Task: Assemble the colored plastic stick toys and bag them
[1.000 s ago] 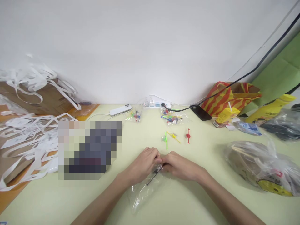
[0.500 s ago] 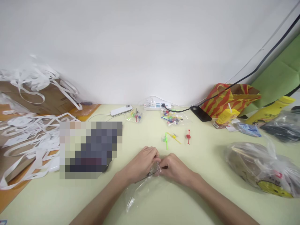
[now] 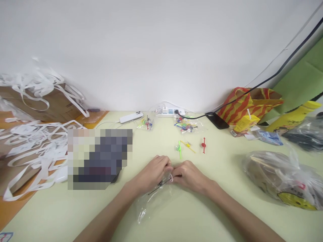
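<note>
My left hand (image 3: 154, 173) and my right hand (image 3: 189, 176) meet over the pale green table (image 3: 202, 215), both pinching the top of a small clear plastic bag (image 3: 151, 200). A thin dark stick-shaped part (image 3: 156, 187) lies inside the bag just below my fingers. The bag trails toward me, crumpled on the table. Beyond my hands lie a green propeller toy (image 3: 179, 149), a yellow piece (image 3: 188, 146) and a red spinner on a stick (image 3: 203, 145).
Two clear bags of colourful parts (image 3: 186, 126) sit near a white power strip (image 3: 169, 112) and a white phone (image 3: 130, 117). White paper strips (image 3: 32, 144) pile at the left. A striped bag (image 3: 248, 102), black phone (image 3: 216, 120) and filled plastic bag (image 3: 280, 176) stand right.
My hands stay together at the bag's top. The bag's lower end has swung left and the dark part inside has shifted with it.
</note>
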`<move>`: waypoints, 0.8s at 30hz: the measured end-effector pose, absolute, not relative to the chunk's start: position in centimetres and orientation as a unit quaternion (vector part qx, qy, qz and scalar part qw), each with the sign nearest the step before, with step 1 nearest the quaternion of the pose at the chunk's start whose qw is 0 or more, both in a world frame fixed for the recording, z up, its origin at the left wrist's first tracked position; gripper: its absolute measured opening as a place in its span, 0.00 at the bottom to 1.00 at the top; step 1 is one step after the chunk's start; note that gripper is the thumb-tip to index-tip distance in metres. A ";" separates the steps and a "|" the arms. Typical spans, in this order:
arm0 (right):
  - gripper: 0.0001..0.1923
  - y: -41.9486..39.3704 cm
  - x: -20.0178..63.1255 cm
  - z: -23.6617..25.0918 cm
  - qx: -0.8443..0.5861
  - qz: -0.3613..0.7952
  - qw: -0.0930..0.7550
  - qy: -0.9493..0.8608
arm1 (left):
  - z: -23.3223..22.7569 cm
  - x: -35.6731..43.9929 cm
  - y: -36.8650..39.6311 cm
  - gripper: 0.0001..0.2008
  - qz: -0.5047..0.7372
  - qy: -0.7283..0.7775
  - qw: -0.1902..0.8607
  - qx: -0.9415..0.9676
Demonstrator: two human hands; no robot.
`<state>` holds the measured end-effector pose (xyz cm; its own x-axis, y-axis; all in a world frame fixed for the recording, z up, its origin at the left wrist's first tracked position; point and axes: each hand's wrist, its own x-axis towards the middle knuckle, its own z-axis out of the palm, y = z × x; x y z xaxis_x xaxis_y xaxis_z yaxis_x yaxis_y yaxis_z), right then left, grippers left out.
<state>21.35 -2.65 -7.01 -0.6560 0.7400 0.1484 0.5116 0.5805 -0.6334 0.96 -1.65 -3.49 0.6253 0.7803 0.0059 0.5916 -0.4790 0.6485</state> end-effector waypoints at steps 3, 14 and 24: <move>0.11 -2.5 22.8 -6.3 -0.366 0.319 0.224 -0.845 | -3.5 0.8 -1.4 0.10 0.156 0.414 0.315 0.840; 0.06 -2.6 21.7 -5.8 -0.322 0.347 0.159 -0.866 | -3.9 0.6 -1.3 0.12 0.165 0.421 0.330 0.829; 0.15 -3.0 19.0 -7.5 -0.430 0.298 0.191 -0.831 | -3.5 0.8 -1.4 0.12 0.150 0.402 0.313 0.848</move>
